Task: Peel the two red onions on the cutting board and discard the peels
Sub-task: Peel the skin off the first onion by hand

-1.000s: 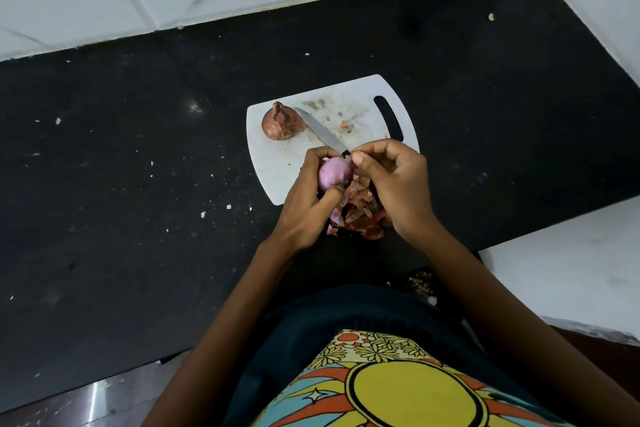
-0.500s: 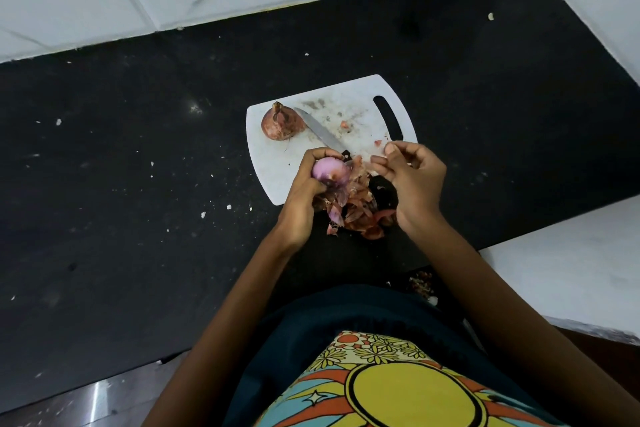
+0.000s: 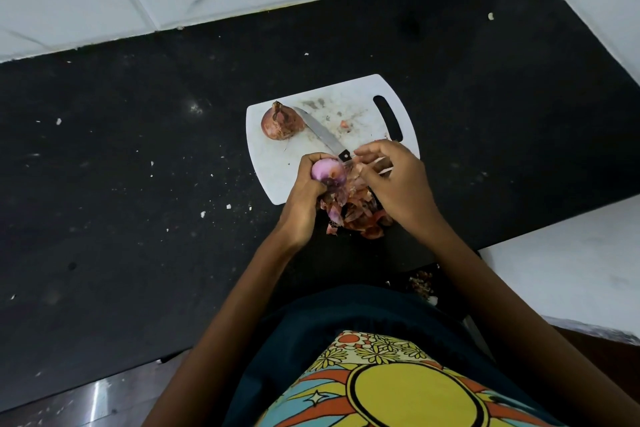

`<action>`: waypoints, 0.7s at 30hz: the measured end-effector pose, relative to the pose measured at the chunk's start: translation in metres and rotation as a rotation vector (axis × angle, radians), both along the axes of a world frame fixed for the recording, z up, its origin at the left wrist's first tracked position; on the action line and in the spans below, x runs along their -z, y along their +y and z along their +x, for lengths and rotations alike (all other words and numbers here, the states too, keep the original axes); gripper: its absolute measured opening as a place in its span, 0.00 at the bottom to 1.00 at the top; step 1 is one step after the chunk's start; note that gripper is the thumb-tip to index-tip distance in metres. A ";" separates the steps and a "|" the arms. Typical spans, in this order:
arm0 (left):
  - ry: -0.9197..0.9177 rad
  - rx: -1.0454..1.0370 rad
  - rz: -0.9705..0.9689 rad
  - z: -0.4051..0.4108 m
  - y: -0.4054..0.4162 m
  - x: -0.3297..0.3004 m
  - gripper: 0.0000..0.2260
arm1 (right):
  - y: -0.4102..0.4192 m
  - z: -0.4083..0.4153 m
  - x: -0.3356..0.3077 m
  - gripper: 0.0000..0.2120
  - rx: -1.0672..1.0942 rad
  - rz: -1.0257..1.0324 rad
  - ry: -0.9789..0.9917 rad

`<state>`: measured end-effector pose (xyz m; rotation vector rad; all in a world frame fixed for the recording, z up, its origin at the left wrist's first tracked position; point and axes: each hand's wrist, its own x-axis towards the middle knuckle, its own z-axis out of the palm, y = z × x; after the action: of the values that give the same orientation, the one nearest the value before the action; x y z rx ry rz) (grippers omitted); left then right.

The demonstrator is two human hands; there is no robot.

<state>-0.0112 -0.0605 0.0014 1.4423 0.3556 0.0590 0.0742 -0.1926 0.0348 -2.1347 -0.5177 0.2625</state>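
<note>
My left hand grips a mostly peeled pink-purple onion over the near edge of the white cutting board. Just to its right, my right hand pinches a strip of peel between its fingertips. Below the two hands lies a heap of reddish peels, partly on the board's near edge and partly on the black counter. The second red onion, still in its brown skin, sits at the board's far left corner.
A knife lies diagonally on the board, its blade touching the unpeeled onion and its handle hidden under my hands. The black counter is flecked with crumbs. White tiled walls stand behind and at right; a white ledge juts in at right.
My right hand pulled away to the right with a strip of peel, then came back up beside the onion. The left hand has turned the onion slightly.
</note>
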 end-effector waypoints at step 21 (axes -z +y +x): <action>-0.052 0.017 0.133 0.000 -0.003 -0.008 0.07 | 0.005 -0.008 -0.012 0.11 -0.114 0.144 0.186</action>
<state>-0.0112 -0.0638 0.0092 1.5719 0.3010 0.1081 0.0657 -0.1874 0.0465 -1.9220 -0.5334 0.4692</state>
